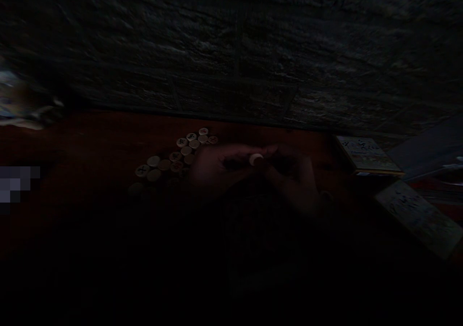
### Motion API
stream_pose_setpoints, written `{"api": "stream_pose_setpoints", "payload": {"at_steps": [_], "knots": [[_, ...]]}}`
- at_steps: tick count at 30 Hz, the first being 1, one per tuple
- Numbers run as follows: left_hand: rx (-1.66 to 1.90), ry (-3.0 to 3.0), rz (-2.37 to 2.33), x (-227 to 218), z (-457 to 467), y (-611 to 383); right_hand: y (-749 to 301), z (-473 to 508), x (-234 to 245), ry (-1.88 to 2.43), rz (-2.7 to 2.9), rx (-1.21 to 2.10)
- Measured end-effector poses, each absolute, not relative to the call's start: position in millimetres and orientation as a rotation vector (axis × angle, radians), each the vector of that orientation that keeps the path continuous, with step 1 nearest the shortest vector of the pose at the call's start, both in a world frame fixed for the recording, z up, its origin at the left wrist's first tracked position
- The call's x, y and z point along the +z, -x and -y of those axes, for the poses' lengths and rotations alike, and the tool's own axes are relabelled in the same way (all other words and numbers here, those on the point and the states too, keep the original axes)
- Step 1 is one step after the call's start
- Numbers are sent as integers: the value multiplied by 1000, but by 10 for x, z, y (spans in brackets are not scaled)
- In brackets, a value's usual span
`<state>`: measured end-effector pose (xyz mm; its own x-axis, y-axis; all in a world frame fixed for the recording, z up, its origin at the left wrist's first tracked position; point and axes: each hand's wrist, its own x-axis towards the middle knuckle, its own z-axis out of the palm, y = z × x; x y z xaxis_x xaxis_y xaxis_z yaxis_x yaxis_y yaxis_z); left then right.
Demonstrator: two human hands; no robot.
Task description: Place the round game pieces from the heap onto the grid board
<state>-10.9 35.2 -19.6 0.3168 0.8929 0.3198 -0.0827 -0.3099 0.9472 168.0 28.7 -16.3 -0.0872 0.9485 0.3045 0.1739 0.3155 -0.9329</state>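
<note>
The scene is very dark. A round, pale Chinese chess piece (255, 159) is pinched between the fingertips of both hands, above the reddish table. My left hand (220, 167) grips it from the left, fingers curled. From the right, my right hand (296, 179) has thumb and fingers closed on the same piece. Several more round pieces (176, 156) lie face up in a loose cluster left of my left hand, some marked with red or dark characters. Part of the cluster is hidden behind that hand. Any marking on the held piece is too dark to read.
A stone-textured wall (231, 65) rises behind the table (108, 133). On the right sit a flat box (367, 153) and a second pale printed panel (419, 217). Blurred items (25, 104) stand at the far left. A faint rectangular shape (264, 244) lies in shadow below my hands.
</note>
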Motion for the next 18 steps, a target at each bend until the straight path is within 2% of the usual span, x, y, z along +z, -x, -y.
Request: {"api": "stream_pose_setpoints", "payload": {"at_steps": [18], "knots": [[1273,-1784,-810,-227,-348,126,-1710,-276,-176,998,1523,942]]}}
